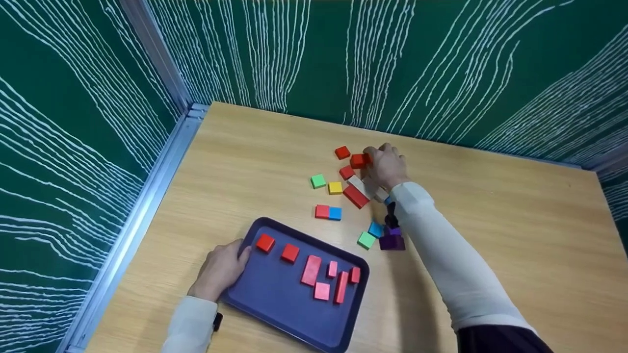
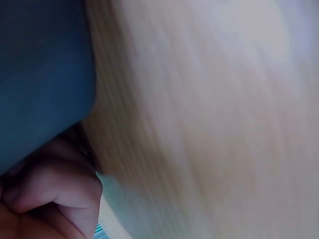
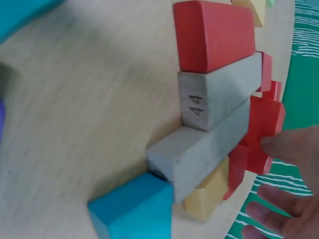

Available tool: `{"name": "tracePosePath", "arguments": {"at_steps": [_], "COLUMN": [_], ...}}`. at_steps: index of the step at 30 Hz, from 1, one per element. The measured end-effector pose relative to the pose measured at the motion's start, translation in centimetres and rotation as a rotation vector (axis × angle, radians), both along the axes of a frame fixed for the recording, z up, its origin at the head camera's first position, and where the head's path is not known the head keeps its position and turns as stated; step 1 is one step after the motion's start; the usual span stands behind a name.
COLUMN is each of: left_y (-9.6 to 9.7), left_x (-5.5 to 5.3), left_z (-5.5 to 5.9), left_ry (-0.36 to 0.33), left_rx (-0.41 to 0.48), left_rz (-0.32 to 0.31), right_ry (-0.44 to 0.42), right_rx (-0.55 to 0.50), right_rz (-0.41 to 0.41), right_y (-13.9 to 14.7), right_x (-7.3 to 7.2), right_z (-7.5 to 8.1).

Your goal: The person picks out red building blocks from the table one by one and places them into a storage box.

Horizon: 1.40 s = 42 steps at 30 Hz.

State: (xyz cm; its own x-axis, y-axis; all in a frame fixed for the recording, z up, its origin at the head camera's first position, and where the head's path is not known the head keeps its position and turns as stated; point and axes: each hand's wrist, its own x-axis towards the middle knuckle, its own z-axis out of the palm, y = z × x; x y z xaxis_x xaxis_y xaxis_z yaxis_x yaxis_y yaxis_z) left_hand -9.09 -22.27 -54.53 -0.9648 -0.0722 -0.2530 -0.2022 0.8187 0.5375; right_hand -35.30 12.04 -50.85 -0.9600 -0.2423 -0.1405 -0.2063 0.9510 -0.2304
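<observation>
Before you stands a green wall (image 1: 328,63) with wavy white lines; below it spreads the wood-grained table (image 1: 520,220). The dark blue tray (image 1: 274,304) lies aslant at the near side, carrying seven red blocks (image 1: 311,270) of differing shapes. Your left hand (image 1: 221,267) grips the tray's left edge, thumb over the rim; the left wrist view shows curled fingers beside it. Your right hand (image 1: 387,166) reaches to the far group, one digit touching a red block (image 3: 264,122) while other fingertips hang clear; whether you pinch it cannot be told. Nearer you, two pale grey blocks (image 3: 219,94), one marked 44, lie side by side, a long red block (image 1: 355,196) against them. A dark purple block (image 1: 392,242) sits near your right forearm. Among the smallest, a yellow block (image 1: 335,188) and a light green block (image 1: 318,181) lie left of this group.
</observation>
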Motion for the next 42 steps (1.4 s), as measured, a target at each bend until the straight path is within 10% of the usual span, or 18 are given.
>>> {"name": "tracePosePath", "arguments": {"at_steps": [15,25,42], "left_y": [-0.3,-0.7,0.0], "left_x": [0.8,0.8,0.2], "left_z": [0.3,0.1,0.3], "left_ry": [0.024,-0.027,-0.043], "left_rx": [0.015,0.018,0.005], "left_rz": [0.004,0.008,-0.008], "right_ry": [0.127,0.323,0.224], "right_rx": [-0.085,-0.168,-0.224], "right_rz": [0.087,0.231,0.391], "right_y": [0.2,1.4,-1.4], "right_x": [4.1,12.0,26.1], "right_z": [1.6,3.2,2.9]}}
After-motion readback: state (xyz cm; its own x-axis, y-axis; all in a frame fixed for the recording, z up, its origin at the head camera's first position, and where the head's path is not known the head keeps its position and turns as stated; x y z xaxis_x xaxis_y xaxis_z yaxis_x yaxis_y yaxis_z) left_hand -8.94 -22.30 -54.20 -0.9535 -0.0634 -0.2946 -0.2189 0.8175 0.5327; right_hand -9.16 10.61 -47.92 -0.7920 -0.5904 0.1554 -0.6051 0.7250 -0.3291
